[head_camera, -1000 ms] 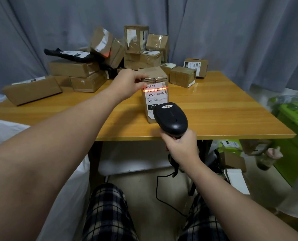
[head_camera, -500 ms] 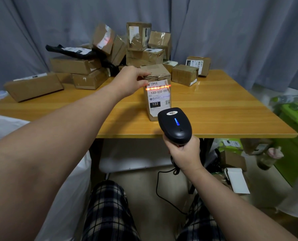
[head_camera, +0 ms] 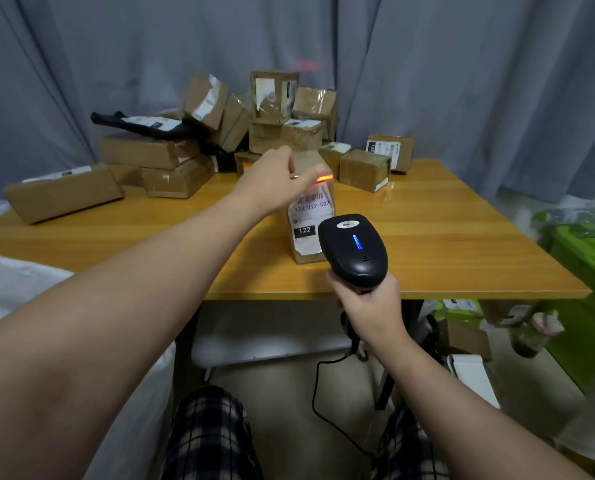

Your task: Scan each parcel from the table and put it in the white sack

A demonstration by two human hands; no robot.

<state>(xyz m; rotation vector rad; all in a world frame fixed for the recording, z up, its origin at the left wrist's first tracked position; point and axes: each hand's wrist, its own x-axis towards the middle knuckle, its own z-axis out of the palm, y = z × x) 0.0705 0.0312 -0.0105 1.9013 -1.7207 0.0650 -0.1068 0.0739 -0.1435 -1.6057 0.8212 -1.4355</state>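
A small brown parcel (head_camera: 310,216) stands upright near the front of the wooden table (head_camera: 445,244), its white label facing me. My left hand (head_camera: 275,180) grips its top edge, thumb across the front. An orange scan line glows on the thumb tip and the parcel's top edge. My right hand (head_camera: 369,306) grips the handle of a black barcode scanner (head_camera: 353,251), which points at the parcel with a blue light lit. The white sack (head_camera: 8,289) lies at my left, mostly behind my left arm.
A heap of brown cardboard parcels (head_camera: 275,126) and a black mailer bag (head_camera: 143,124) fills the table's back left. A long box (head_camera: 64,194) lies at the left. A green crate (head_camera: 587,299) stands at the right. The scanner cable (head_camera: 324,403) hangs between my knees.
The scan line has risen from the label's barcode to the parcel's top edge and my thumb. The scanner's blue light came on. My left hand shifted slightly over the parcel's top.
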